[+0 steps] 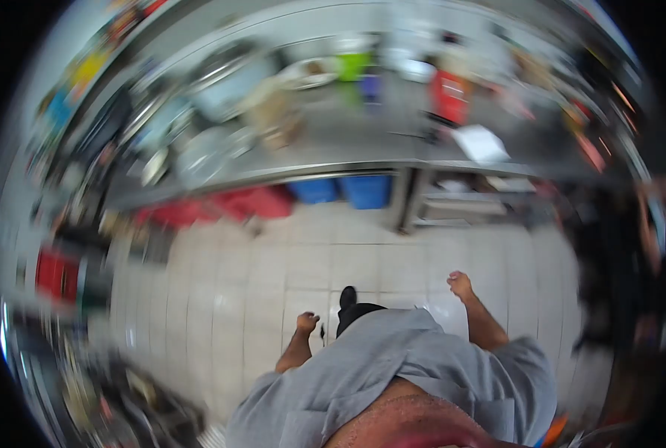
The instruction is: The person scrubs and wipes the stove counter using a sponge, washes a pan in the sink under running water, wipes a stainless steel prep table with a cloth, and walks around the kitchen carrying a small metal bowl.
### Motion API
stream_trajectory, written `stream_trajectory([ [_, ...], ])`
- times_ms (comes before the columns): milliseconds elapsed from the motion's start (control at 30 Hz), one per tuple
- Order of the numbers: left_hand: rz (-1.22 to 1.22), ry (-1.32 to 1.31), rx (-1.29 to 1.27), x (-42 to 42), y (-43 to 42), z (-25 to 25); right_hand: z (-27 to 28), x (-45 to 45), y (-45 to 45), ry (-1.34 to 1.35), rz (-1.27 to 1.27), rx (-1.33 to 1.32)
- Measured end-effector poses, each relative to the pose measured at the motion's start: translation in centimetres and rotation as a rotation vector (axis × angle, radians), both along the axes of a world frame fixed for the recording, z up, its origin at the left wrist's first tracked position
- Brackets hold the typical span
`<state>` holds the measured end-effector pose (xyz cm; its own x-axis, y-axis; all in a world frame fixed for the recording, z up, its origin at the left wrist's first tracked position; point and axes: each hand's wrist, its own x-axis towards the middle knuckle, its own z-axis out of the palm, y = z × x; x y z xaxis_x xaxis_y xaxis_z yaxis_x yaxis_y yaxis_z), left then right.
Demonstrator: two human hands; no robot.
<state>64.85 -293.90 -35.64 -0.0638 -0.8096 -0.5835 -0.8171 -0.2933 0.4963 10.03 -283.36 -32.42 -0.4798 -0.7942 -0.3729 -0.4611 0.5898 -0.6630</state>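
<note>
My left hand (307,322) hangs low over the tiled floor with its fingers curled in. A small, thin dark thing (322,331) shows close beside its fingers; I cannot make out what it is or whether the hand holds it. Out to the right, my right hand (461,284) is held away from my body, its fingers loosely closed, and nothing shows in them. Both hands are well apart from the steel worktable (333,153) in front. One black shoe (348,297) is visible between the hands.
Blurred on the worktable are a large metal pot (232,78), a red container (450,97), a white sheet-like thing (481,144) and a green container (354,66). Blue bins (365,191) and red things (252,201) sit underneath. A person in dark clothes (617,254) stands at the right.
</note>
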Motion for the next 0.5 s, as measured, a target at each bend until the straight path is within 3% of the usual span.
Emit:
stream_trajectory([
  [33, -0.044, 0.037, 0.022, -1.6, -1.0, -0.5, 0.1, -1.9, 4.3, 0.095, -0.077, 0.025],
  [67, -0.278, -0.041, 0.038, -3.2, -2.4, -0.5, 1.2, -2.8, 8.7, 0.146, -0.198, 0.035],
  [100, -0.568, 0.038, -0.096, -3.8, -3.2, -2.3, 2.2, -3.0, 12.7, 0.195, -0.311, 0.051],
  [133, -0.927, 0.055, -0.409, -5.3, -4.0, -2.3, 4.6, -2.6, 16.0, 0.112, -0.493, 0.097],
  [167, -0.728, 0.173, -0.112, -6.8, -5.0, -3.7, 6.3, -1.8, 19.2, 0.026, -0.661, 0.129],
  [200, -0.889, 0.268, -0.222, -8.5, -5.9, -3.2, 6.4, -0.6, 22.7, 0.017, -0.777, 0.132],
  [267, -1.445, -0.158, -0.471, -14.0, -7.9, -3.1, 6.1, 1.2, 27.2, 0.06, -0.905, 0.125],
  [300, -1.508, -0.135, -0.485, -16.2, -9.3, -3.5, 5.5, 2.3, 29.2, 0.031, -0.963, 0.113],
  [333, -1.368, -0.101, -0.254, -18.3, -10.9, -2.7, 5.3, 3.5, 30.4, 0.034, -1.022, 0.112],
  [400, -1.259, -0.074, -0.035, -24.1, -12.7, -0.2, 5.1, 4.3, 31.8, -0.149, -1.116, 0.136],
  [467, -1.143, 0.012, -0.047, -29.8, -14.2, 1.7, 5.5, 3.1, 31.3, -0.154, -1.154, 0.131],
  [500, -0.69, 0.286, 0.106, -31.8, -15.0, -1.1, 5.4, 1.8, 30.8, -0.078, -1.094, 0.049],
])
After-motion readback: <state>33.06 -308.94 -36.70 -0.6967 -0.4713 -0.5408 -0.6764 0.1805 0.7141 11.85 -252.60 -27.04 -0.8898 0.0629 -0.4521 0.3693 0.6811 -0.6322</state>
